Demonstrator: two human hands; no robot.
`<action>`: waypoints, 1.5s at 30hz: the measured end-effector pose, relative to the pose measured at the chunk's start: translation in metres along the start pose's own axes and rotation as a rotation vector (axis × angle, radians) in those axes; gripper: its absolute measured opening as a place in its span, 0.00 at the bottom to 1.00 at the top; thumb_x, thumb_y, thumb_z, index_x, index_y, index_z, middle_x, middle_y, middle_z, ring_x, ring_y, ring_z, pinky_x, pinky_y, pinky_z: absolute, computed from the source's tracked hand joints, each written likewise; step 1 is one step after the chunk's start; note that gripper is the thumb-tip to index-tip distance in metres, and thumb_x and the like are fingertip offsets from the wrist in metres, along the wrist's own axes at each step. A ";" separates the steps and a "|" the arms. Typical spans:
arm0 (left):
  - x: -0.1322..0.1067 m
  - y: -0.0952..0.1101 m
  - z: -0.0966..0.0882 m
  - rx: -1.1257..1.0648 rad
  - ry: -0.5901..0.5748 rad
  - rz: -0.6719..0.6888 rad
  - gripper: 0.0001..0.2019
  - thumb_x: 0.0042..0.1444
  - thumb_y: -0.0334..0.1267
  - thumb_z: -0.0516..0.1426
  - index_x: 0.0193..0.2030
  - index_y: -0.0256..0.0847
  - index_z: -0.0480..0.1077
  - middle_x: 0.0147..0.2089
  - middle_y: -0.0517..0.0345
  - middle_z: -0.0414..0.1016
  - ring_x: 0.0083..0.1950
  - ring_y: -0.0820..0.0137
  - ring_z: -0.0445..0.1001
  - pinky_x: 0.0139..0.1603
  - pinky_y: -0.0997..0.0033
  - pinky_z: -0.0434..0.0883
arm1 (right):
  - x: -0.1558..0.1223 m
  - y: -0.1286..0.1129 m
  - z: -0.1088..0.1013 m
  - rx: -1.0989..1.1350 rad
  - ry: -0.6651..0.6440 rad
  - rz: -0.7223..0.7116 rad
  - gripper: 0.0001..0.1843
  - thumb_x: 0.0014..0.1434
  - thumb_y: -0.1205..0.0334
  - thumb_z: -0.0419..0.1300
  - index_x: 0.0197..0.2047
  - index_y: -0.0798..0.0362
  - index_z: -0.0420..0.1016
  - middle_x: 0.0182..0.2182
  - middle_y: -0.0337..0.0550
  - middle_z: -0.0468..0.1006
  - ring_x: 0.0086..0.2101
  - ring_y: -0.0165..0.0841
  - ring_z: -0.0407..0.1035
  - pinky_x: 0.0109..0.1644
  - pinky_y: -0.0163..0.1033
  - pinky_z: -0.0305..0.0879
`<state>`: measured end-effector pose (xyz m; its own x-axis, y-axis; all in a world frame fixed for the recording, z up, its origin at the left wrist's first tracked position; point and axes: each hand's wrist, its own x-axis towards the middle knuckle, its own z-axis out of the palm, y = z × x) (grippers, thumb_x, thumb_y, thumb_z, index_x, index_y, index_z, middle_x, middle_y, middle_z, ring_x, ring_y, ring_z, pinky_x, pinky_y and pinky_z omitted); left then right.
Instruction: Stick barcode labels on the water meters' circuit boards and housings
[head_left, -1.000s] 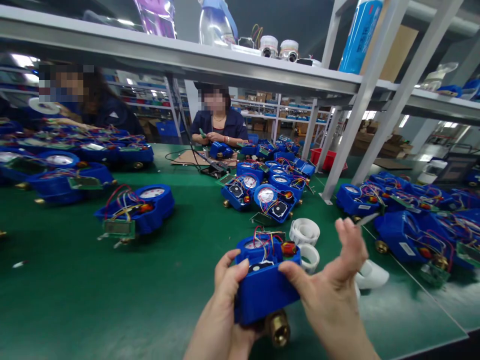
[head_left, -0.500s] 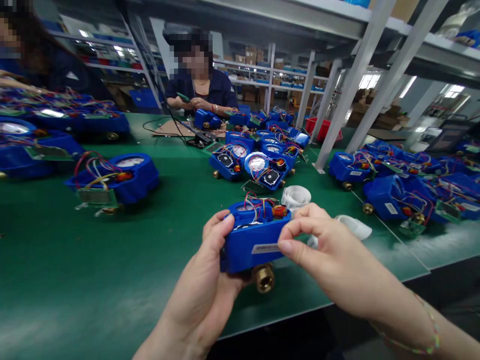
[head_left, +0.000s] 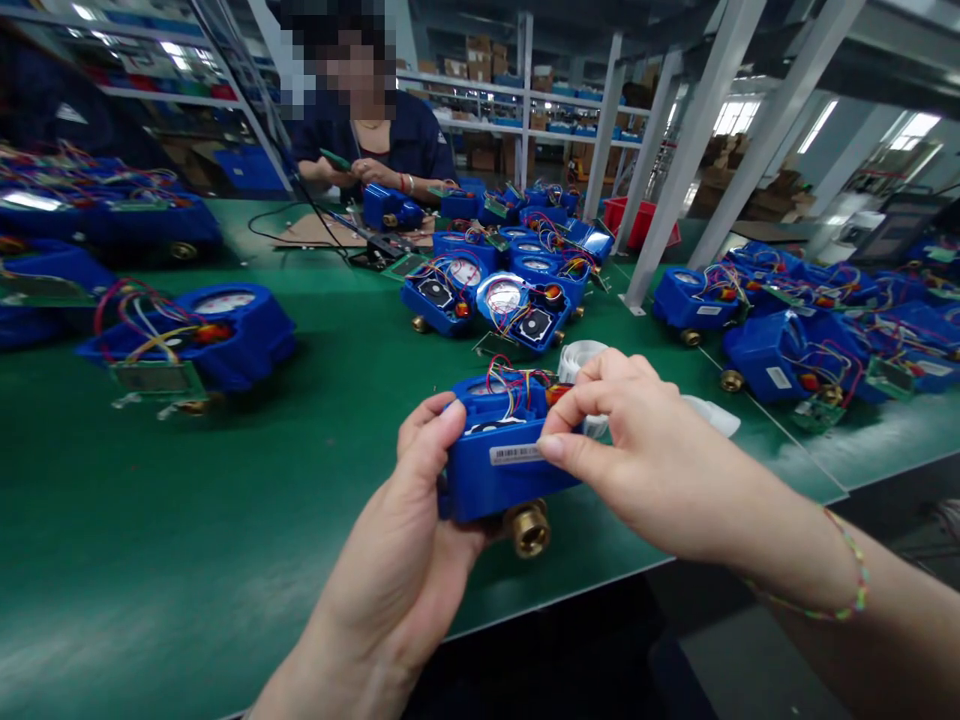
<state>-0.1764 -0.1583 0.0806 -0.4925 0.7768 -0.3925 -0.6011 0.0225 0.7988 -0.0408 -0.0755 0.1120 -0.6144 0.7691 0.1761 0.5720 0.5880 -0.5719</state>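
Note:
A blue water meter (head_left: 480,487) with a brass pipe end (head_left: 531,530) and loose coloured wires on top is held up over the front of the table. My left hand (head_left: 405,540) grips it from the left, thumb on the upper edge and fingers beneath. A white barcode label (head_left: 514,455) lies along the meter's near side. My right hand (head_left: 630,450) pinches the label's right end between thumb and forefinger, against the casing. Whether the label's covered end touches the casing is hidden. Behind my right hand stands a roll of labels (head_left: 581,357), partly covered.
On the green table (head_left: 322,490) several more meters are grouped: one alone at left (head_left: 225,340), a cluster (head_left: 502,290) ahead, labelled ones (head_left: 780,360) at right. A metal post (head_left: 675,180) rises beyond. A co-worker (head_left: 375,140) sits opposite, holding a green board (head_left: 335,160).
The view has shifted, so the far things sit lower-left to higher in it. The label has turned more toward me and its barcode now shows; my right fingers still pinch its right end.

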 end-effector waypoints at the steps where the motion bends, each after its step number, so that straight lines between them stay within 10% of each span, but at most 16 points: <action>1: 0.000 0.000 0.000 -0.002 0.001 -0.001 0.20 0.54 0.40 0.64 0.53 0.51 0.66 0.52 0.53 0.75 0.38 0.65 0.78 0.30 0.64 0.79 | 0.000 0.000 0.000 -0.002 0.003 -0.001 0.08 0.58 0.62 0.67 0.27 0.44 0.81 0.40 0.41 0.74 0.45 0.43 0.65 0.48 0.54 0.59; 45: -0.001 0.000 -0.002 0.007 -0.022 0.023 0.17 0.58 0.40 0.62 0.53 0.51 0.66 0.54 0.54 0.73 0.41 0.65 0.76 0.29 0.66 0.78 | -0.006 -0.008 0.009 0.006 0.154 -0.018 0.08 0.56 0.67 0.64 0.26 0.48 0.79 0.35 0.42 0.73 0.42 0.41 0.65 0.47 0.50 0.57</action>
<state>-0.1770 -0.1599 0.0798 -0.4922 0.7908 -0.3638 -0.5852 0.0088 0.8108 -0.0466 -0.0872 0.1077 -0.5336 0.7882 0.3066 0.5583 0.6006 -0.5723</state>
